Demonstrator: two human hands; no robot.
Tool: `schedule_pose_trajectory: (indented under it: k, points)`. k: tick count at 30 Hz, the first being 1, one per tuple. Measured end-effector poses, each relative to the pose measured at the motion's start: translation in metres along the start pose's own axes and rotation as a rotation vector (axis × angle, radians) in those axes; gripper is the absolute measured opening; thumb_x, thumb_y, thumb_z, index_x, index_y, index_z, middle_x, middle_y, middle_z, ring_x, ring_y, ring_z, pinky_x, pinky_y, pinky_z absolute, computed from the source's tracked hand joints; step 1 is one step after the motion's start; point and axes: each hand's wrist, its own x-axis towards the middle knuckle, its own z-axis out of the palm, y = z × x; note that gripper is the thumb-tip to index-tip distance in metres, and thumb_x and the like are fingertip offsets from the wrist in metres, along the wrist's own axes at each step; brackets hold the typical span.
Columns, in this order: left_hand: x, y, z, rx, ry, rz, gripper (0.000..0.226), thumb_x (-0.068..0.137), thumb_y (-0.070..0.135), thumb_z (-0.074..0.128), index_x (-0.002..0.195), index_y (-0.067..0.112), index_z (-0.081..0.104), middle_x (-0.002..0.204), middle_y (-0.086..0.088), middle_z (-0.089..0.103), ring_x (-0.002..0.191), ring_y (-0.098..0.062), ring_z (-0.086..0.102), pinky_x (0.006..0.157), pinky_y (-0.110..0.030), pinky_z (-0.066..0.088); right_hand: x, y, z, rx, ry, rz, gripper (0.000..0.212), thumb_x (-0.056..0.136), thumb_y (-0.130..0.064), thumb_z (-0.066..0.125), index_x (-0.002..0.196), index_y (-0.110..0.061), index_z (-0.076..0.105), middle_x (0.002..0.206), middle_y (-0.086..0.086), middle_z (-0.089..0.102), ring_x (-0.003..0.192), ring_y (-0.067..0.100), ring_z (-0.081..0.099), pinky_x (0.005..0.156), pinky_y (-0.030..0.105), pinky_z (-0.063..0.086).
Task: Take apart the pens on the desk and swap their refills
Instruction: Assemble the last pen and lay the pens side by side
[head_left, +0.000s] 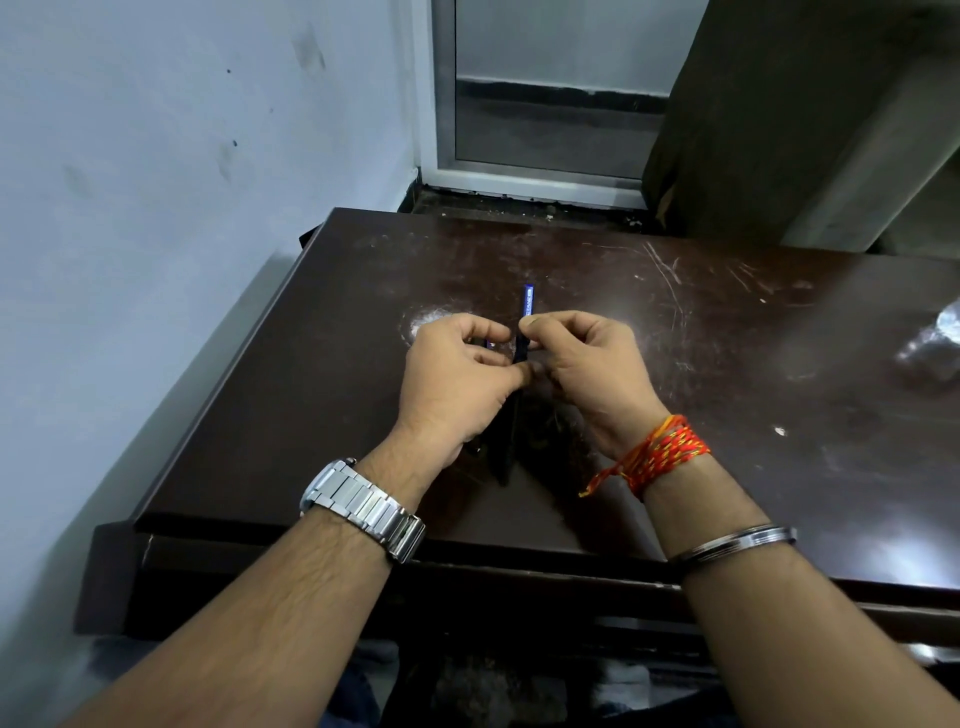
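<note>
A dark blue pen (525, 312) with a white label stands nearly upright between my two hands, above the middle of the dark brown desk (675, 415). My right hand (587, 369) pinches its barrel with thumb and forefinger. My left hand (457, 379) is curled beside it, its fingertips meeting the pen lower down, and a small dark piece shows inside its fingers. A second dark pen (503, 447) lies on the desk under my wrists, mostly in shadow. No separate refill shows.
The scratched desk stands against a pale blue wall (156, 208) on the left. A crumpled clear plastic wrapper (932, 348) lies at the right edge. A window frame (540, 130) and a brown curtain (779, 119) rise behind the desk.
</note>
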Motion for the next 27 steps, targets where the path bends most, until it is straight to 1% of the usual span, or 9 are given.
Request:
schedule_pose_trajectory:
  k: [2,6,9,11,13,16,19,22,27]
  points:
    - [0.0,0.0,-0.002,-0.025,0.009,-0.001,0.036,0.064,0.013,0.093,0.09,0.02,0.069,0.071,-0.006,0.077,0.071,-0.023,0.077,0.074,-0.046,0.064,0.0,0.001,0.0,-0.07,-0.036,-0.048,0.008,0.087,-0.011,0.07,0.093,-0.017,0.068,0.07,0.003,0.069,0.051,0.007,0.059,0.048,0.024,0.048]
    - [-0.003,0.0,-0.003,-0.041,0.015,-0.015,0.036,0.066,0.008,0.09,0.093,0.015,0.068,0.079,-0.01,0.078,0.076,-0.027,0.077,0.077,-0.051,0.062,0.001,0.003,0.0,-0.133,-0.15,-0.147,0.053,0.09,-0.002,0.056,0.131,-0.036,0.053,0.055,-0.011,0.058,0.044,0.0,0.046,0.043,0.016,0.039]
    - [-0.004,-0.004,-0.002,-0.01,0.022,-0.047,0.029,0.063,0.025,0.093,0.08,0.017,0.071,0.073,-0.007,0.077,0.07,-0.023,0.075,0.074,-0.045,0.063,0.004,0.004,-0.001,-0.135,-0.129,-0.192,0.048,0.09,0.001,0.052,0.12,-0.035,0.061,0.051,-0.011,0.053,0.046,0.006,0.041,0.042,0.02,0.037]
    - [-0.003,-0.005,-0.002,0.077,0.013,-0.047,0.029,0.062,0.042,0.09,0.069,0.018,0.075,0.063,-0.002,0.075,0.058,-0.015,0.069,0.064,-0.039,0.06,0.005,0.005,-0.002,-0.141,-0.109,-0.201,0.046,0.089,0.0,0.054,0.11,-0.04,0.064,0.057,-0.004,0.053,0.051,0.011,0.045,0.044,0.022,0.038]
    - [-0.002,-0.005,-0.001,0.145,-0.021,-0.033,0.025,0.066,0.048,0.085,0.066,0.024,0.077,0.057,-0.001,0.072,0.051,-0.012,0.064,0.059,-0.041,0.061,0.005,0.006,-0.003,-0.155,-0.115,-0.206,0.046,0.088,-0.002,0.055,0.108,-0.042,0.064,0.059,-0.004,0.053,0.052,0.009,0.047,0.045,0.02,0.04]
    - [-0.002,-0.004,-0.001,0.185,-0.034,-0.002,0.021,0.074,0.045,0.082,0.067,0.025,0.077,0.058,-0.001,0.072,0.049,-0.014,0.066,0.058,-0.043,0.063,0.006,0.007,-0.003,-0.153,-0.119,-0.214,0.044,0.086,-0.003,0.056,0.106,-0.042,0.065,0.059,-0.004,0.052,0.051,0.008,0.046,0.046,0.02,0.04]
    - [-0.004,-0.005,0.001,0.276,-0.001,0.076,0.027,0.079,0.039,0.08,0.062,0.018,0.073,0.054,0.001,0.07,0.048,-0.018,0.067,0.048,-0.032,0.055,0.006,0.008,-0.003,-0.172,-0.099,-0.227,0.044,0.084,-0.004,0.056,0.101,-0.043,0.067,0.064,0.006,0.054,0.057,0.016,0.047,0.05,0.027,0.041]
    - [-0.006,-0.004,0.003,0.339,0.041,0.127,0.029,0.08,0.033,0.078,0.058,0.016,0.07,0.047,0.003,0.064,0.041,-0.007,0.059,0.04,-0.02,0.043,0.007,0.009,-0.002,-0.196,-0.097,-0.226,0.044,0.084,-0.004,0.055,0.099,-0.044,0.067,0.068,0.01,0.054,0.062,0.023,0.047,0.053,0.033,0.04]
    - [-0.007,-0.003,0.002,0.362,0.028,0.111,0.025,0.082,0.029,0.075,0.063,0.012,0.072,0.052,-0.004,0.068,0.05,-0.018,0.068,0.047,-0.031,0.054,0.009,0.014,-0.003,-0.257,-0.11,-0.211,0.041,0.085,-0.01,0.058,0.109,-0.043,0.066,0.065,0.002,0.056,0.058,0.017,0.048,0.055,0.032,0.044]
